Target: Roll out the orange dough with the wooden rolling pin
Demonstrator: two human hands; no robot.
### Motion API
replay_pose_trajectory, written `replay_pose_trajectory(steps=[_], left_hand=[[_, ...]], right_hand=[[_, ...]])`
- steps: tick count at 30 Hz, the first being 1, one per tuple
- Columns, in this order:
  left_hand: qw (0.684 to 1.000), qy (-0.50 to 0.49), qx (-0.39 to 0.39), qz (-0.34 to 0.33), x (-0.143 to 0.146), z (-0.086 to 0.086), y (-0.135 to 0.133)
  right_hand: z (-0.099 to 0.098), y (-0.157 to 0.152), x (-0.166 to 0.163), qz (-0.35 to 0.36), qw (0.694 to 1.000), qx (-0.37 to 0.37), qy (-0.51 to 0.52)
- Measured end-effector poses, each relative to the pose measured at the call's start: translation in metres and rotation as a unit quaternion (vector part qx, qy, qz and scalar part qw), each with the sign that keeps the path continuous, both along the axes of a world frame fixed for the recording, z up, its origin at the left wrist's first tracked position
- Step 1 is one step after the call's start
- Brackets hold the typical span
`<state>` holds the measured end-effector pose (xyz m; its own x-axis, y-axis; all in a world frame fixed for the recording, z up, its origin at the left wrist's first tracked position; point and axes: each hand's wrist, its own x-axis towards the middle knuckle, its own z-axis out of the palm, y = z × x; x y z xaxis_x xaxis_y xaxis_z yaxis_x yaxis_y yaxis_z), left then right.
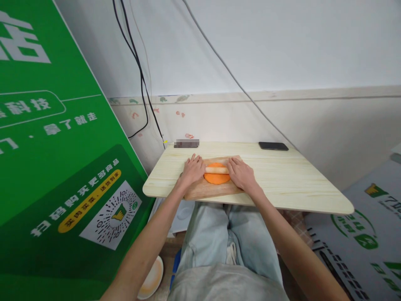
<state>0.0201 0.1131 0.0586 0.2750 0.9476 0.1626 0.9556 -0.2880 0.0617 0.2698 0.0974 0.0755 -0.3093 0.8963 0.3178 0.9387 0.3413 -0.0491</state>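
Note:
A flat round of orange dough (216, 178) lies on a wooden board (206, 190) near the front of a pale wooden table (282, 179). Across the dough lies a light wooden rolling pin (216, 170). My left hand (191, 170) rests palm down on the pin's left end, fingers stretched flat. My right hand (240, 173) presses flat on the pin's right end, fingers extended toward the pin. Both ends of the pin are hidden under my hands.
A black phone (273, 146) lies at the table's back right edge. A small dark object (186, 143) sits at the back left. A green printed panel (56, 167) stands close on the left. Cables (140, 75) hang down the wall. A bowl (152, 278) sits on the floor.

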Motion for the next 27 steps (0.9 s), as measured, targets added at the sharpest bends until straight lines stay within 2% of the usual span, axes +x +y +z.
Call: replay_pose_trajectory(steps=[7, 14, 20, 27], left_hand=[[0.998, -0.015, 0.053, 0.02, 0.005, 0.0, -0.033], [0.991, -0.092, 0.097, 0.032, 0.007, -0.01, -0.06], [0.984, -0.113, 0.138, 0.013, 0.005, -0.013, -0.075], [0.981, -0.111, 0.157, 0.006, 0.005, -0.013, -0.088]], right_hand=[[-0.006, -0.028, -0.001, 0.017, 0.998, 0.054, 0.012], [-0.027, -0.047, 0.005, 0.039, 0.989, 0.133, 0.051], [-0.038, -0.059, 0.008, 0.075, 0.976, 0.181, 0.096], [-0.054, -0.071, 0.006, 0.08, 0.965, 0.201, 0.15]])
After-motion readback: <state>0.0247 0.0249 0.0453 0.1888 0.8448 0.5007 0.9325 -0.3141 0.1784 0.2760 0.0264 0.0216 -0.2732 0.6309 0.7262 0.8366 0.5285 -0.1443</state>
